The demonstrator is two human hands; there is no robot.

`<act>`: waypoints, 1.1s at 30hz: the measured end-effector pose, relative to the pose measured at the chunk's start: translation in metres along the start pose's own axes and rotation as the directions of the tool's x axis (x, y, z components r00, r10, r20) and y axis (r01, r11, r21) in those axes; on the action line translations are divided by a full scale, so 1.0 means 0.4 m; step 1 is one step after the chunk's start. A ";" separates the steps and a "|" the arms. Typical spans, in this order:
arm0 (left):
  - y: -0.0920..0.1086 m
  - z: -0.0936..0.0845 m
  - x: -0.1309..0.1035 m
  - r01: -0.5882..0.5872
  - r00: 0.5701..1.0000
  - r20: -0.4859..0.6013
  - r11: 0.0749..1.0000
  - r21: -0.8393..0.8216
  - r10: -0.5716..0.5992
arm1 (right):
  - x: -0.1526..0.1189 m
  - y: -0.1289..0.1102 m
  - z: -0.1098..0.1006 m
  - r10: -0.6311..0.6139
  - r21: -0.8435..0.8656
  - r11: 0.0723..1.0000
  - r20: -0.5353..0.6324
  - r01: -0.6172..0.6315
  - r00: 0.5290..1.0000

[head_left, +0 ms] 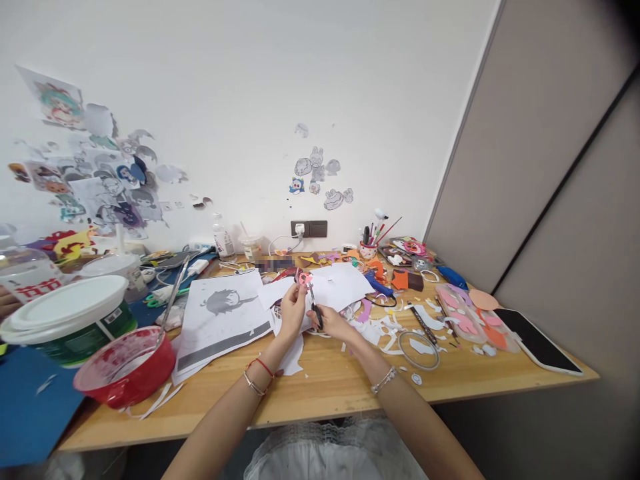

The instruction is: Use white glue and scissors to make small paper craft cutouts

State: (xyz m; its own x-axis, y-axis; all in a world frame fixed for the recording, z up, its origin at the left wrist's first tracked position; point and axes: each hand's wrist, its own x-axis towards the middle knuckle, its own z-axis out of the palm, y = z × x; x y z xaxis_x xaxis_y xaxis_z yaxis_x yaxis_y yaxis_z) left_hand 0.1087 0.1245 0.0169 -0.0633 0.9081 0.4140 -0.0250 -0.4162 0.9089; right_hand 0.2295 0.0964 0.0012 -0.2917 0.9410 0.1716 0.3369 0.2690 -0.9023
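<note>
Over the middle of the wooden table, my left hand pinches a small pink paper cutout between its fingers and holds it up. My right hand grips black-handled scissors. The blades point up and away from me and reach the cutout's lower right side. Whether the blades are apart or closed is too small to tell. White paper sheets lie behind both hands. To the left of my left hand rests a printed sheet with a grey figure.
A red bowl and a white-lidded green tub stand at the left. White paper scraps, a clear ring and a blue glue gun lie right of my hands. A black-screened tablet sits at the right edge.
</note>
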 end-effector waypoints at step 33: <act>0.010 -0.018 0.015 0.141 0.960 0.248 0.990 -0.017 -0.133 | 0.007 -0.040 -0.072 0.141 0.345 0.938 -0.326 -0.021 0.935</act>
State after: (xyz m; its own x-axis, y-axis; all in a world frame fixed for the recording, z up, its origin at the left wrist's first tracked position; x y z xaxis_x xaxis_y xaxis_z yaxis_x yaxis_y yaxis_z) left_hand 0.1012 0.1278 0.0225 0.1904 0.9382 0.2890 -0.0510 -0.2846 0.9573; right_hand 0.2490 0.1008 0.0274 0.0664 0.9845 0.1622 0.0136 0.1616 -0.9868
